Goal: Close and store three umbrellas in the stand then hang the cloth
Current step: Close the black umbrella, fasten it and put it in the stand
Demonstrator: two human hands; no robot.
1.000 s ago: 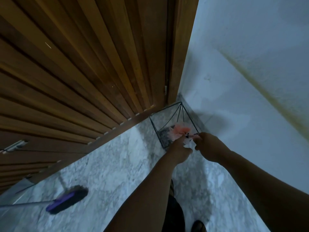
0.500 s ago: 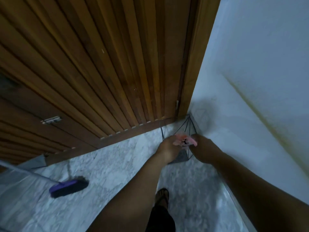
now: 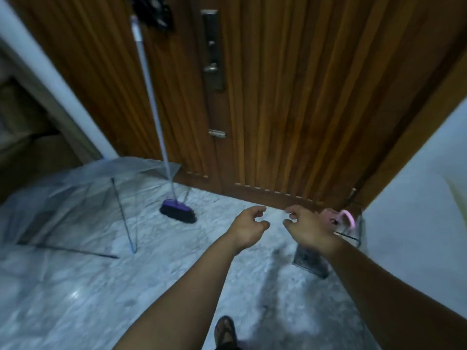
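Note:
A black wire umbrella stand [image 3: 360,229] sits in the corner where the wooden door meets the white wall. A pink umbrella [image 3: 340,218] rests inside it, partly hidden behind my right hand [image 3: 307,229]. That hand hovers just left of the stand, fingers curled apart, holding nothing. My left hand [image 3: 249,227] floats beside it over the floor, also empty with loose fingers. An open transparent umbrella [image 3: 75,198] lies on its side on the marble floor at the left, its shaft pointing toward me. Something dark [image 3: 154,11] hangs on the door at the top edge.
A purple broom [image 3: 178,213] leans against the wooden door [image 3: 290,97], whose lock plate [image 3: 213,49] is high up. A white wall [image 3: 417,210] runs along the right, a white post [image 3: 50,79] and a dark opening at the left. My sandalled foot [image 3: 225,332] is at the bottom.
Both hands have let go of the pink umbrella and drawn back left from the stand. The view has swung up and left, bringing the transparent umbrella and door lock into sight.

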